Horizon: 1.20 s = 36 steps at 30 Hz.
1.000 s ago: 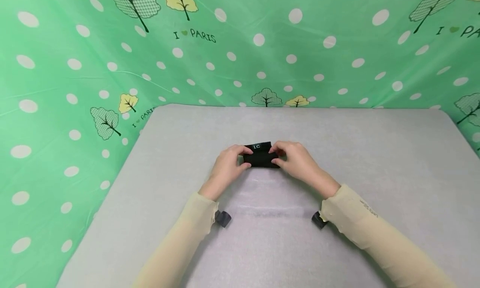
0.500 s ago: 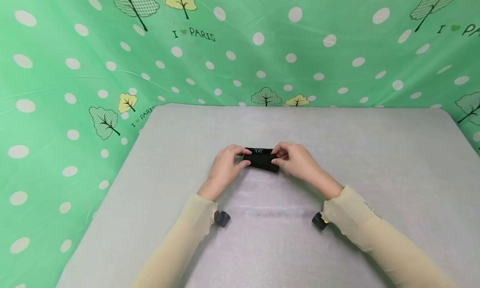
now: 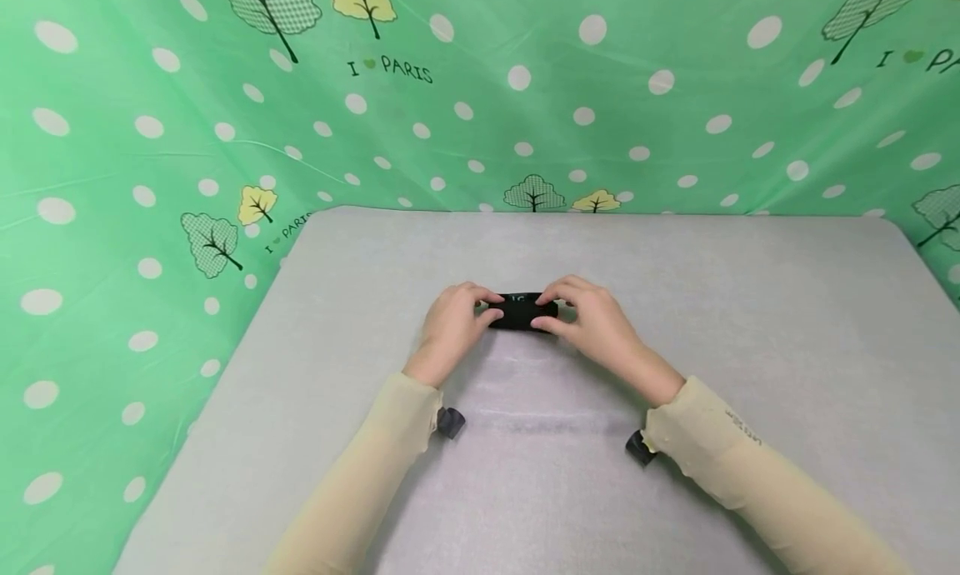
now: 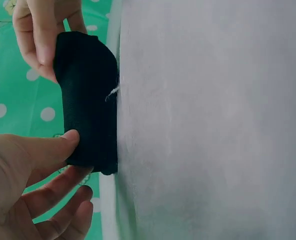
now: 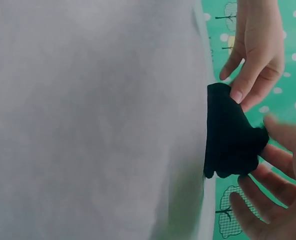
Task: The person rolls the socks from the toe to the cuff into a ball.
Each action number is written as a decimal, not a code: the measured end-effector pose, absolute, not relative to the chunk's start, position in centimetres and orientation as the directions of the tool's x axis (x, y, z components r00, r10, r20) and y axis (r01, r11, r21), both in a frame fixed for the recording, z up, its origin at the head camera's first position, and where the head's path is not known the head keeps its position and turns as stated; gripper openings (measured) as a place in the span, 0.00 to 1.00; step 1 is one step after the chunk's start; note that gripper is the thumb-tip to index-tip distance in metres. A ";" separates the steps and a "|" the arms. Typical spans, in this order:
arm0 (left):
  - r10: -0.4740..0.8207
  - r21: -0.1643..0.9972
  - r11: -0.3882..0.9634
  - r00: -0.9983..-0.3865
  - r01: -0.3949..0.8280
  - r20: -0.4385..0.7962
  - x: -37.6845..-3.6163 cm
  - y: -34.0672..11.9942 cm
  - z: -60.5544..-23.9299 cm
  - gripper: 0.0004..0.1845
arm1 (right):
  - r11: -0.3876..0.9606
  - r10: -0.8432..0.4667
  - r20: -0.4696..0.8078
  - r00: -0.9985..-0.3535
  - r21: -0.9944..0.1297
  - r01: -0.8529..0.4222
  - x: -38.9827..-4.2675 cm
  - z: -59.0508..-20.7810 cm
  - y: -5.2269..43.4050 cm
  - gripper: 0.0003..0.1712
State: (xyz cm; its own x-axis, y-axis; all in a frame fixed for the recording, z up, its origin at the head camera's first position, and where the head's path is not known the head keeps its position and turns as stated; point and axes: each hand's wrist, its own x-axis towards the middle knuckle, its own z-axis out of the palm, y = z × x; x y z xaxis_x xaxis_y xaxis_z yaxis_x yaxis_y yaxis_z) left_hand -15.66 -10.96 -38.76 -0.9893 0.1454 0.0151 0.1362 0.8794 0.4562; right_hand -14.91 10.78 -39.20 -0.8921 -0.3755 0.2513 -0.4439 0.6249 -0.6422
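Observation:
A small black folded cloth [image 3: 522, 312] lies on the grey table [image 3: 750, 325] at its middle, bearing faint light lettering on top. My left hand [image 3: 457, 321] pinches its left end between thumb and fingers, and my right hand [image 3: 585, 312] pinches its right end. In the left wrist view the black cloth [image 4: 88, 100] is held by my left hand's thumb [image 4: 48, 150] below, and the other hand [image 4: 43, 35] grips it above. In the right wrist view the cloth [image 5: 230, 132] sits on the table between my right hand [image 5: 278, 175] and the left hand [image 5: 255, 50].
A green dotted backdrop [image 3: 480, 100] with trees and lettering surrounds the table at the back and left. Both arms wear cream sleeves [image 3: 375, 475], with dark wrist camera mounts [image 3: 450, 422] beneath them. The table's left edge [image 3: 225, 375] slopes toward me.
The cloth has been pressed lower and flatter on the table; its lettered flap has folded down. Both hands have shifted slightly away from me and closer over the cloth.

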 end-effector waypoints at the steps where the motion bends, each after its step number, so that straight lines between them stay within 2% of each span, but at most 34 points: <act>1: 0.136 0.461 0.879 -0.991 0.125 0.010 -15.7 -11.0 -38.8 0.12 | 0.633 -0.377 0.246 -0.893 -0.635 -0.442 -14.9 -39.2 10.8 0.16; 6: 0.130 0.489 0.863 -0.991 0.124 0.023 -15.8 -11.0 -39.0 0.12 | 0.669 -0.371 0.201 -0.907 -0.619 -0.411 -15.1 -39.0 10.8 0.16; 11: 0.192 0.504 0.839 -0.978 0.206 0.082 -15.5 -11.2 -39.1 0.13 | 0.674 -0.361 0.167 -0.918 -0.634 -0.380 -15.7 -38.9 10.9 0.14; 16: 0.224 0.471 0.845 -0.967 0.254 0.121 -15.2 -11.2 -39.0 0.16 | 0.673 -0.345 0.115 -0.931 -0.662 -0.331 -16.3 -38.9 10.9 0.14; 23: 0.191 0.399 0.889 -0.973 0.226 0.126 -15.1 -11.2 -38.8 0.16 | 0.653 -0.333 0.087 -0.939 -0.697 -0.296 -16.9 -38.8 11.1 0.15; 29: 0.160 0.376 0.909 -0.983 0.180 0.085 -15.8 -11.0 -38.8 0.13 | 0.663 -0.332 0.096 -0.938 -0.684 -0.304 -17.1 -38.9 11.0 0.14; 36: 0.136 0.334 0.931 -0.990 0.144 0.048 -16.3 -10.8 -38.8 0.13 | 0.729 -0.392 0.066 -0.917 -0.586 -0.354 -17.1 -39.0 10.4 0.27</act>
